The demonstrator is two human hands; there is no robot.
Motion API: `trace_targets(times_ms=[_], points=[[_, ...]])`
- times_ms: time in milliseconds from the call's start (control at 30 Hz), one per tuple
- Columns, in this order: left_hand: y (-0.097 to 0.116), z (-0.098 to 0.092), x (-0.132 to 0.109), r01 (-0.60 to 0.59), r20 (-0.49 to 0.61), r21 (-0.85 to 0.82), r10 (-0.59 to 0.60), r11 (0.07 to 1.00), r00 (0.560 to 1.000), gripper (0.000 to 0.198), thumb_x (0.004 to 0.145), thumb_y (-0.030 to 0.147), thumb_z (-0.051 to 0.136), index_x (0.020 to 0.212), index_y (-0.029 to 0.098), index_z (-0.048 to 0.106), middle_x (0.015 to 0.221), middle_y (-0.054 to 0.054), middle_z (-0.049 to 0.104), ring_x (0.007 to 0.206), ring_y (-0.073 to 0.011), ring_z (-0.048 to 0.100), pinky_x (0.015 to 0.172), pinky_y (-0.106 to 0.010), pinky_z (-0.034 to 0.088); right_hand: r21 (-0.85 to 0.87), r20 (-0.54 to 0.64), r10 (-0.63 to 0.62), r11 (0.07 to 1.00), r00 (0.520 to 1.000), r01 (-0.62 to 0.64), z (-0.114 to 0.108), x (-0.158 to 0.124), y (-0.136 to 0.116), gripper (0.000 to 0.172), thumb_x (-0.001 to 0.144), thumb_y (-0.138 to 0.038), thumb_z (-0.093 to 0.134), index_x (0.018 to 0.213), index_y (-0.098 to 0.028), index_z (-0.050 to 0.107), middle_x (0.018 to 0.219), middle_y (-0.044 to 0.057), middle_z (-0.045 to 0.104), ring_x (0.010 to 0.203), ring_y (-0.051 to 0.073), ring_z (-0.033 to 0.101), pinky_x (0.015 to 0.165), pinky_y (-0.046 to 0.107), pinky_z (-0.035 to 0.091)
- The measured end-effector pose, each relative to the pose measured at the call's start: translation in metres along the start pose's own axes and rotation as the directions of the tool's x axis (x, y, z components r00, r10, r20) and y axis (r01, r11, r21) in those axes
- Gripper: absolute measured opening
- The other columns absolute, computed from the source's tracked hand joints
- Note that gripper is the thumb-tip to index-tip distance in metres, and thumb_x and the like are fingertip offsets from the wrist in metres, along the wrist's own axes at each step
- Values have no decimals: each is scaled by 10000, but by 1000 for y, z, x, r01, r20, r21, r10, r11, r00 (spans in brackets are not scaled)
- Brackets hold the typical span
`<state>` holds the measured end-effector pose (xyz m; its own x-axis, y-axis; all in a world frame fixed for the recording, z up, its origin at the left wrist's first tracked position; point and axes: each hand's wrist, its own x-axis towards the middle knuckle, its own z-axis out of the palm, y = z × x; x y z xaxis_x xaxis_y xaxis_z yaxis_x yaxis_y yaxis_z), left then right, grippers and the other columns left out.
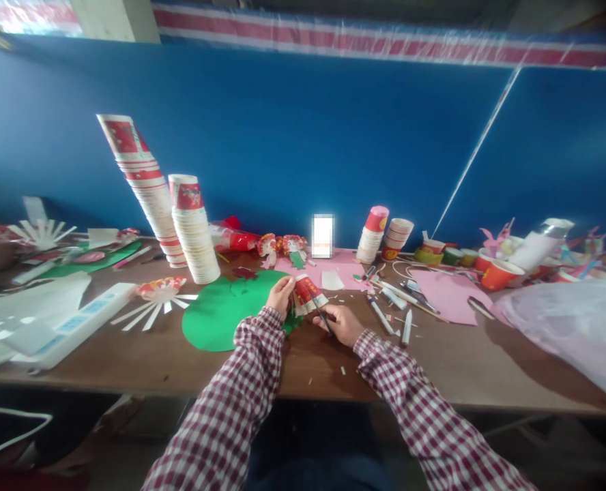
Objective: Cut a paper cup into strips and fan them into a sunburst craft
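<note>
Between my hands is a red paper cup (309,292) with white strips cut into its side, tilted over the table. My left hand (281,297) grips the cup at its left side, fingers closed. A pair of scissors (324,319) is in my right hand (344,326), its blades against the cup's lower edge. Beneath my left forearm and the cup lies a large green paper sheet (213,317). Pink paper (341,259) with a small white piece on it lies just behind the cup. Tiny white scraps are scattered near my right hand.
Two tall stacks of paper cups (196,239) stand at the back left, and shorter cup stacks (370,239) behind the pink paper. Markers (379,314) lie to the right. A clear plastic bag (574,327) covers the right end. A cut cup (162,290) with splayed strips sits left.
</note>
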<state>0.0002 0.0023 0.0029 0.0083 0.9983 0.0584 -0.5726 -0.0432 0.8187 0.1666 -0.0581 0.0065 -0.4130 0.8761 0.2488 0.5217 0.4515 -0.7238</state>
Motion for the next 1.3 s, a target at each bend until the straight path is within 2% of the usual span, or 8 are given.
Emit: trace_targets(times_ms=[167,300,600,867,1300], points=[[0,-1,0,9,13,20,-10,1000,1000,351,553,398,731,737,155,556,603,24,590,521,-102,554,554,-238,468,1,-5,-12,1000,1000,12,-1,0,-2,321,799,-451,510,778,-148,611,600,1,552,531,109,480,490,196,343],[-3,-3,3,-12,2,50,12,999,1000,345,562,407,724,729,152,564,588,31,573,507,-90,538,536,-221,455,22,4,25,999,1000,-25,0,0,-1,328,787,-455,525,824,-146,628,603,8,570,515,110,487,474,198,346],[-4,-3,3,-15,15,71,14,997,1000,365,530,417,738,711,149,569,589,30,578,503,-89,533,534,-218,447,189,12,96,977,995,-97,2,1,0,320,752,-439,567,806,-127,617,563,8,561,477,121,513,443,205,375],[-3,-2,1,-19,27,105,16,994,999,376,535,433,731,726,148,576,606,25,587,515,-89,536,550,-218,452,256,16,101,961,995,-102,3,0,3,325,729,-447,596,789,-128,611,544,-9,536,460,106,487,432,196,362],[-7,-5,4,-53,38,148,48,988,998,342,572,426,708,739,154,586,612,23,579,510,-88,522,532,-208,432,198,20,104,974,994,-106,2,0,2,346,747,-462,574,813,-124,617,551,6,545,481,114,501,436,196,373]])
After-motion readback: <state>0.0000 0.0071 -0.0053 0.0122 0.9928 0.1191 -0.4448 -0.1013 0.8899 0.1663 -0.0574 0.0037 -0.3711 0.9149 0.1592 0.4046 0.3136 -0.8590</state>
